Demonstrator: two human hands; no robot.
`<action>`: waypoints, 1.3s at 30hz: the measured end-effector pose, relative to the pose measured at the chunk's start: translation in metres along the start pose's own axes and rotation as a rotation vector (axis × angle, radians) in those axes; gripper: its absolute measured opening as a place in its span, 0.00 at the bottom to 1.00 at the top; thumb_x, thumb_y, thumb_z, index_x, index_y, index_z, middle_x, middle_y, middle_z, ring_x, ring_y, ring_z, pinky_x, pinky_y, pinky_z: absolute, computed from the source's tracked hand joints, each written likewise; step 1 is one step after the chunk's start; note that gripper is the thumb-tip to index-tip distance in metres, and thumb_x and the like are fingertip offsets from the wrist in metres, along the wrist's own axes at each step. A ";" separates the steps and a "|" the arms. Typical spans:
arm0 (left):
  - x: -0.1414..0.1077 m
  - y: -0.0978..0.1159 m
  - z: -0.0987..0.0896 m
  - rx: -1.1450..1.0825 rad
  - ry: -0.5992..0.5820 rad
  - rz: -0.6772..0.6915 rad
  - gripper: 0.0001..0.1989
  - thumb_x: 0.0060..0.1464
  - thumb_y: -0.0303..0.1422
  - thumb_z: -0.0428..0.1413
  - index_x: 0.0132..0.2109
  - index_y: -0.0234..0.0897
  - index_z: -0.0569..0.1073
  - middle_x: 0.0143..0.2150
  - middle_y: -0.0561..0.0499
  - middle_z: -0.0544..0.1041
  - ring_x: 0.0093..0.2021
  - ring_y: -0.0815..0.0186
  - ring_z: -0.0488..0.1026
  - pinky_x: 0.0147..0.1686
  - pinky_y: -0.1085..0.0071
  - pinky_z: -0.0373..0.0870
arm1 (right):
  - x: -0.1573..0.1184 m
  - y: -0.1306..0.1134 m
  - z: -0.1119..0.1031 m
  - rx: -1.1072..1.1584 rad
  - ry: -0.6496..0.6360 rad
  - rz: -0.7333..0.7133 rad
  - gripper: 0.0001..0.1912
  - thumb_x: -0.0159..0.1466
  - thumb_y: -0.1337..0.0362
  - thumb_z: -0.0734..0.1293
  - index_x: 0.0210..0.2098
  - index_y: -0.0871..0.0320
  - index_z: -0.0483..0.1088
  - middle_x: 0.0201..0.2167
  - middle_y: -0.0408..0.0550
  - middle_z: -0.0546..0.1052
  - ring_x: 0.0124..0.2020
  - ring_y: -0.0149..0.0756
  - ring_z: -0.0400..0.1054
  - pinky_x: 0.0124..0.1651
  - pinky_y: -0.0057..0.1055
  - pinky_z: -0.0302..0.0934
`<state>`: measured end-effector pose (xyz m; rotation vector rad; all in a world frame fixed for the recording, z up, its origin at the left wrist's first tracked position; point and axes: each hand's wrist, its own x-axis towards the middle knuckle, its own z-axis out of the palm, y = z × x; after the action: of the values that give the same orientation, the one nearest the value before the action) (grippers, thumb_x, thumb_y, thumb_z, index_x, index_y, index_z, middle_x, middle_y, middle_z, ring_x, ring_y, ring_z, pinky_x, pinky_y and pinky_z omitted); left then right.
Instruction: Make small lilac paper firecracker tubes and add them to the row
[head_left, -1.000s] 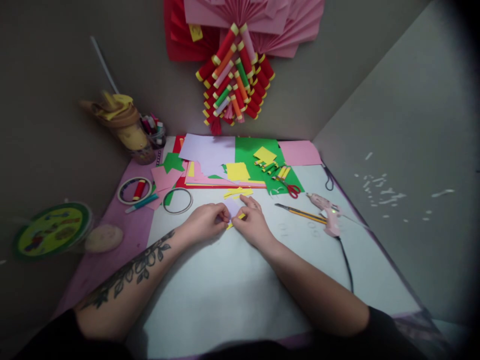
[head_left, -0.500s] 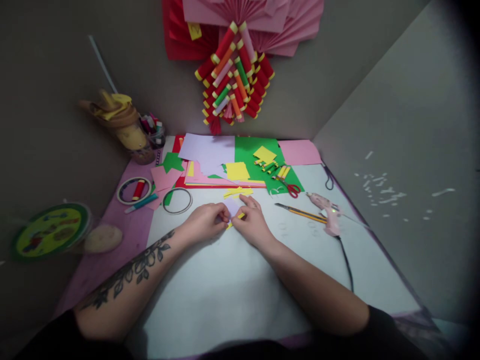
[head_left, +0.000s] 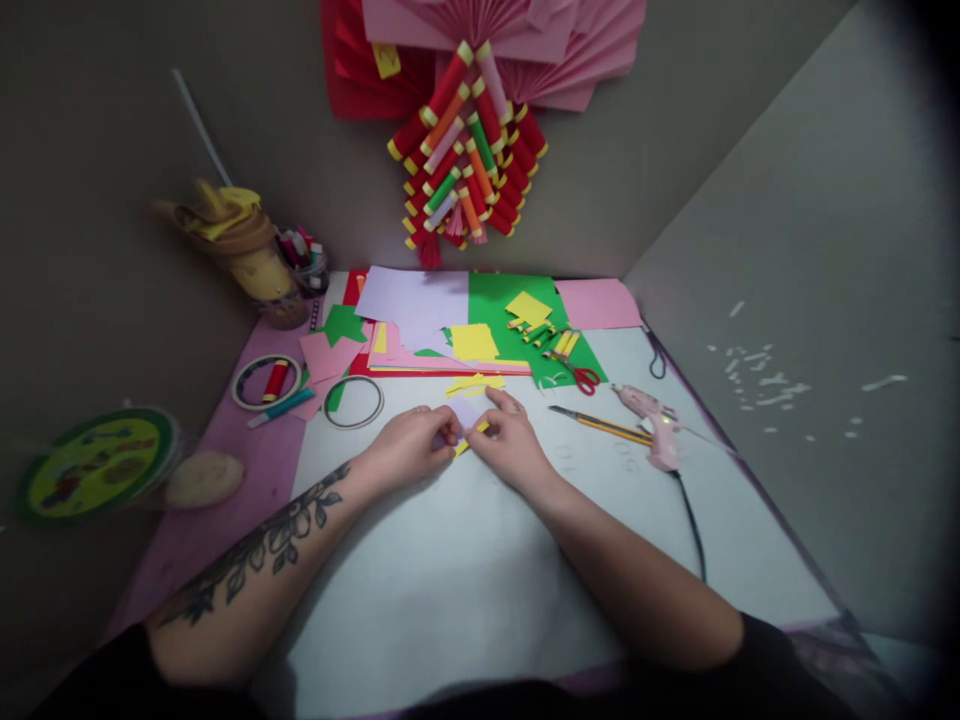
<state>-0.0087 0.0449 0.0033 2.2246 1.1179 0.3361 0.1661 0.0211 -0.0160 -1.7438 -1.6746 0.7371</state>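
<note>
At the middle of the white sheet (head_left: 450, 560): lavender piece (head_left: 469, 408) is held low between both hands, yellow strip (head_left: 462, 449) seen along its near edge.
Left hand (head_left: 412, 442): fingers curled in, lavender piece pinched at its left side; exact fingertip contact is partly hidden.
Right hand (head_left: 508, 440): lavender piece gripped at its right side, thumb set by the yellow strip, one finger reached over the far part.
Yellow scraps (head_left: 477, 383): laid loose just beyond the lavender piece.
Paper stack (head_left: 450, 366): spread farther back, topped by torn lavender sheet (head_left: 416, 300) and yellow square (head_left: 472, 342).
Green sheet (head_left: 510, 292): placed right of the lavender sheet; small paper rolls (head_left: 561, 345) are scattered on it, with red-handled scissors (head_left: 586, 379) at its near right edge.
Cutter knife (head_left: 609, 427): laid right of the right hand, blade end pointed left, other end by the glue gun.
Glue gun (head_left: 660, 430): laid on its side, small green light lit, dark cable (head_left: 694, 530) trailed toward the near side.
Tape rings: one (head_left: 354, 403) is laid beyond the left hand; another (head_left: 238, 390) farther left is set around red roll (head_left: 275, 381), marker (head_left: 281, 408) just beside.
Wall: firecracker decoration (head_left: 480, 160) is hung below red and pink paper fans (head_left: 480, 30).
</note>
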 end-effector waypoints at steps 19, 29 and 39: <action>0.000 0.000 0.000 0.047 -0.019 0.024 0.09 0.47 0.27 0.51 0.38 0.41 0.70 0.32 0.52 0.73 0.34 0.65 0.69 0.33 0.72 0.62 | 0.005 0.019 0.003 -0.068 0.063 -0.082 0.03 0.50 0.65 0.67 0.22 0.57 0.69 0.58 0.55 0.63 0.61 0.47 0.51 0.60 0.45 0.47; 0.000 0.001 0.000 0.035 -0.020 0.024 0.09 0.47 0.26 0.52 0.38 0.41 0.70 0.32 0.53 0.73 0.34 0.65 0.70 0.33 0.72 0.62 | 0.004 0.018 0.003 -0.062 0.063 -0.079 0.03 0.50 0.66 0.67 0.21 0.57 0.68 0.58 0.54 0.63 0.62 0.46 0.50 0.60 0.46 0.47; -0.001 0.000 0.001 0.041 -0.016 0.034 0.10 0.47 0.26 0.52 0.38 0.41 0.70 0.32 0.52 0.73 0.34 0.65 0.70 0.34 0.72 0.63 | 0.005 0.019 0.003 -0.071 0.062 -0.092 0.03 0.50 0.67 0.67 0.21 0.57 0.68 0.58 0.55 0.63 0.61 0.46 0.51 0.60 0.45 0.47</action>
<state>-0.0087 0.0437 0.0029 2.2806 1.0883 0.3114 0.1762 0.0254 -0.0319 -1.7073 -1.7444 0.5830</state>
